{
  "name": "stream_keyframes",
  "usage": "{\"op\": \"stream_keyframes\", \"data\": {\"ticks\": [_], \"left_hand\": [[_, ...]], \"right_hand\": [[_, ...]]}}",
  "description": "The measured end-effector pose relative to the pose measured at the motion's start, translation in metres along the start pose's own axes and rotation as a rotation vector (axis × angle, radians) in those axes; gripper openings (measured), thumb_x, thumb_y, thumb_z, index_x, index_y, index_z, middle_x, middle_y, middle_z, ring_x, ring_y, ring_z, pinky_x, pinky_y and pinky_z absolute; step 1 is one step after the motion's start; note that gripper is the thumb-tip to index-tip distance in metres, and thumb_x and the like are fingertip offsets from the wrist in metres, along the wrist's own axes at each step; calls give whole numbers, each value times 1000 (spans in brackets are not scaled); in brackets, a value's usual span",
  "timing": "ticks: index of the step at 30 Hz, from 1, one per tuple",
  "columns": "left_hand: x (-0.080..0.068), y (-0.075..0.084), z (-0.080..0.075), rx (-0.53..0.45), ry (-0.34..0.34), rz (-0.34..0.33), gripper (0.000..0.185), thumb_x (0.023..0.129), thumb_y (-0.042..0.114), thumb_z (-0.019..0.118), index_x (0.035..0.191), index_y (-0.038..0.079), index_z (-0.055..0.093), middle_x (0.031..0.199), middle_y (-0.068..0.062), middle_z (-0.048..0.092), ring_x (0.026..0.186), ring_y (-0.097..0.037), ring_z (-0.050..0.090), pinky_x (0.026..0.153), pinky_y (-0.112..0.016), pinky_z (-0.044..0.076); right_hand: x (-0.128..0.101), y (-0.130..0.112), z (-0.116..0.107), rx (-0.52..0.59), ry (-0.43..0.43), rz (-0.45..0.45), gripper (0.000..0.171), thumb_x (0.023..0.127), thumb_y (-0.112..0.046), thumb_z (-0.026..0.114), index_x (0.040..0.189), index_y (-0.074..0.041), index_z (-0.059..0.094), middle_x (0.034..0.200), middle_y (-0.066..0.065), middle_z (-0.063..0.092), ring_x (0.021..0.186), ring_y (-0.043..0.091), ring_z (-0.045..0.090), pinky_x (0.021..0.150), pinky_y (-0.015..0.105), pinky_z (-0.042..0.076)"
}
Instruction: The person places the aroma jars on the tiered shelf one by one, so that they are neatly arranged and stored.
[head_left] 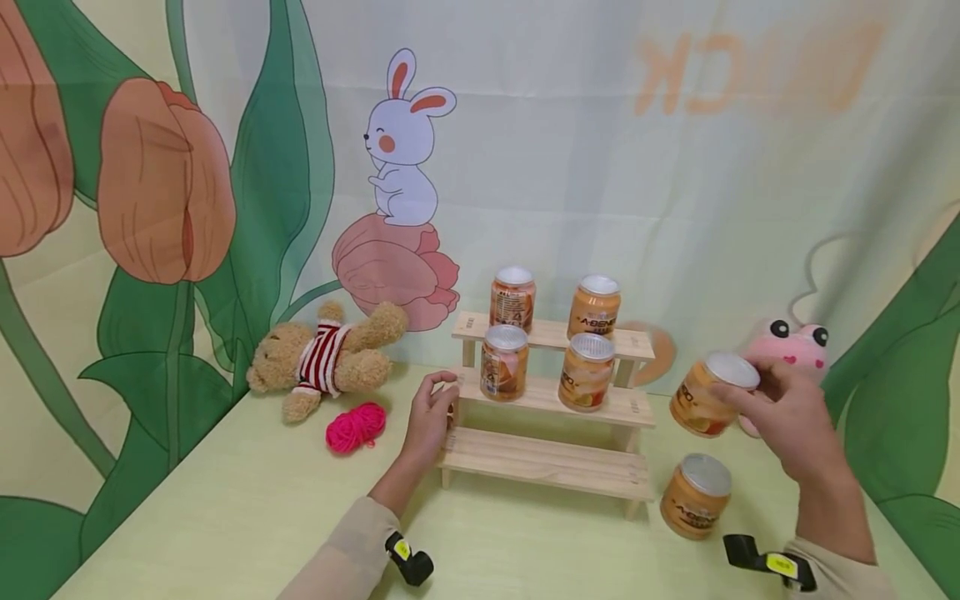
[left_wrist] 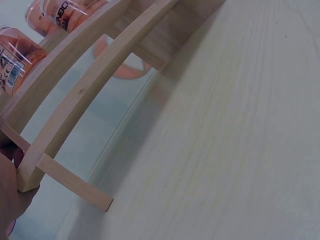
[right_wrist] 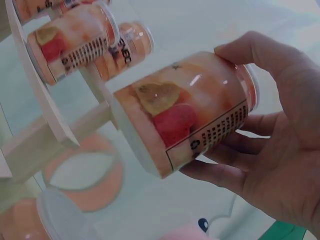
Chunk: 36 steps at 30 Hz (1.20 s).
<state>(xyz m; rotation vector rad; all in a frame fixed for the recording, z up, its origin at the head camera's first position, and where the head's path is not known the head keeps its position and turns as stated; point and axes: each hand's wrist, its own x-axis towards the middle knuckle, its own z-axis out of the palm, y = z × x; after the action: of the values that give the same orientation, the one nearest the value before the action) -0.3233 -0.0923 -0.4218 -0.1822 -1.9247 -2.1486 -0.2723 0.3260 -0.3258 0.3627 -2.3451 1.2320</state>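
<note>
Right hand (head_left: pixel 787 412) holds a tilted can (head_left: pixel 708 394); left hand (head_left: pixel 429 417) steadies the rack (head_left: pixel 540 462).

The left hand (head_left: pixel 429 417) is reaching forward with its fingers curled, low and near the middle. The right hand (head_left: pixel 787 408) is lifted up on the right side, with its fingers (right_wrist: pixel 235 145) and thumb wrapping around something.

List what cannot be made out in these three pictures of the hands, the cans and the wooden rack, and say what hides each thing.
1. Left hand: in the left wrist view the frame edge cuts it off, so its grip on the wooden rack stays unclear.
2. Held can: the right hand covers its far side.
3. Can labels: too small in the head view.
4. Pink frog toy: partly hidden behind the right hand.
</note>
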Motion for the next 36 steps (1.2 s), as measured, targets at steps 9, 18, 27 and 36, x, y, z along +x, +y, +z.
{"op": "stream_keyframes", "data": {"ticks": [9, 18, 27, 36], "left_hand": [[0, 0, 0, -11, 2, 11, 25, 102, 6, 51, 125, -5, 51, 73, 2, 58, 65, -21, 47, 57, -28, 41], [18, -33, -3, -11, 20, 2, 27, 103, 13, 53, 127, 1, 52, 76, 5, 60, 66, -17, 46, 55, -26, 39], [16, -32, -2, 9, 43, 36, 24, 102, 16, 54, 124, 4, 54, 73, 2, 57, 63, -14, 45, 55, -24, 39], [17, -32, -4, -8, 26, 7, 25, 103, 13, 53, 126, 2, 53, 71, 1, 56, 65, -20, 46, 56, -27, 39]], "right_hand": [[0, -21, 23, -46, -141, -52, 47, 93, -17, 71, 130, 7, 53, 117, 13, 59, 103, 6, 54, 78, 16, 47], [1, -40, 51, -4, -270, -3, 49, 94, -27, 71, 130, 0, 52, 119, 12, 58, 114, 28, 54, 82, 28, 50], [-1, -53, 81, 101, -301, -37, 49, 92, -22, 74, 129, 2, 53, 117, 14, 59, 110, 28, 56, 80, 30, 52], [-6, -58, 128, 139, -330, -127, 44, 88, -20, 79, 121, -1, 57, 111, 10, 63, 100, 24, 63, 79, 34, 54]]}}
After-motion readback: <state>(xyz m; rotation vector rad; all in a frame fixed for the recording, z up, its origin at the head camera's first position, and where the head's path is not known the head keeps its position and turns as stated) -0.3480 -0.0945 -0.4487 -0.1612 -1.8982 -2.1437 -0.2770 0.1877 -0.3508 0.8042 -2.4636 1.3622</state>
